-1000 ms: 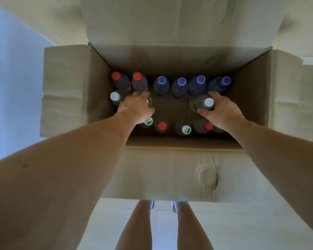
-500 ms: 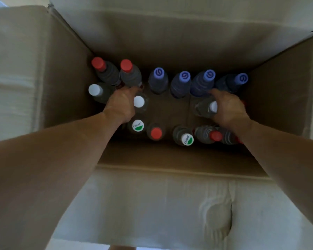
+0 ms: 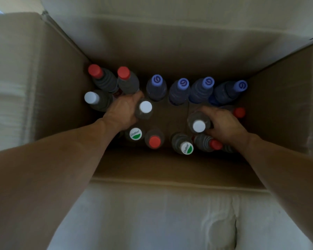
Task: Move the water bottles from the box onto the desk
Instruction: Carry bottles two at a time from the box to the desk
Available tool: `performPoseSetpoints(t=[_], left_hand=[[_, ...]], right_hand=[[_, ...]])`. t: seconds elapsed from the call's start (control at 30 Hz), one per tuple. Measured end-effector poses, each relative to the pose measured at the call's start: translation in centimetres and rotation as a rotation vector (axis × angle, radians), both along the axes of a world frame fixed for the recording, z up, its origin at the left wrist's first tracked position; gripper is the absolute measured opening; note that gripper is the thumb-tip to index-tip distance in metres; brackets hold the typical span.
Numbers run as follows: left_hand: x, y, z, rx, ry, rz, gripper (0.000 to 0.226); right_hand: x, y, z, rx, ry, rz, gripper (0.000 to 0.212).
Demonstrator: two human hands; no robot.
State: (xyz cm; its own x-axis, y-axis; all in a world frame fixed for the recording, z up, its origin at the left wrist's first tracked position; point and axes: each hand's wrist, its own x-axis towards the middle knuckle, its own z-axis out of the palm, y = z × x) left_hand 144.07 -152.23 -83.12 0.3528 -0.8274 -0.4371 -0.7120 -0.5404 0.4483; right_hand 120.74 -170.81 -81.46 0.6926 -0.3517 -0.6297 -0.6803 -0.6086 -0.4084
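Bare box floor (image 3: pixel 175 114) between crowding bottle rows (image 3: pixel 179 91).

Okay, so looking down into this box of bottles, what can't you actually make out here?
Head view only:
- The desk: out of frame.
- Left hand fingers: hidden behind the white-capped bottle it grips.
- Bottle bodies and labels: foreshortened, in box shadow.
- Bottles under the right hand and wrist: mostly covered, so the count is uncertain.
- Print on the green-and-white caps: blurred.

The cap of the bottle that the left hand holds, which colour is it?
Plain white cap, on the clear plastic bottle that the left hand holds; head view.
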Motion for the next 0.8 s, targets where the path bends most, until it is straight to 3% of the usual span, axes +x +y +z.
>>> performPoseSetpoints(t=[0.2,0.37,0.63,0.8], left_hand=[[-0.8,-0.5,3.4,-0.066,0.139,0.034,0.047],[-1.0,-2.7,9.6,-0.088,0.297,0.161,0.055],[0.3,-6.5,25.5,-0.111,0.666,0.416,0.054],[-0.2,-7.7,36.2,-0.141,0.812,0.516,0.035]], right_hand=[[0.1,0.6,2.2,0.071,-0.165,-0.176,0.051],[1.8,-0.3,7.6,0.314,-0.235,-0.439,0.052],[3.9,-3.3,23.0,0.671,-0.358,-0.718,0.050],[4.2,-3.9,33.8,0.793,-0.356,-0.841,0.058]])
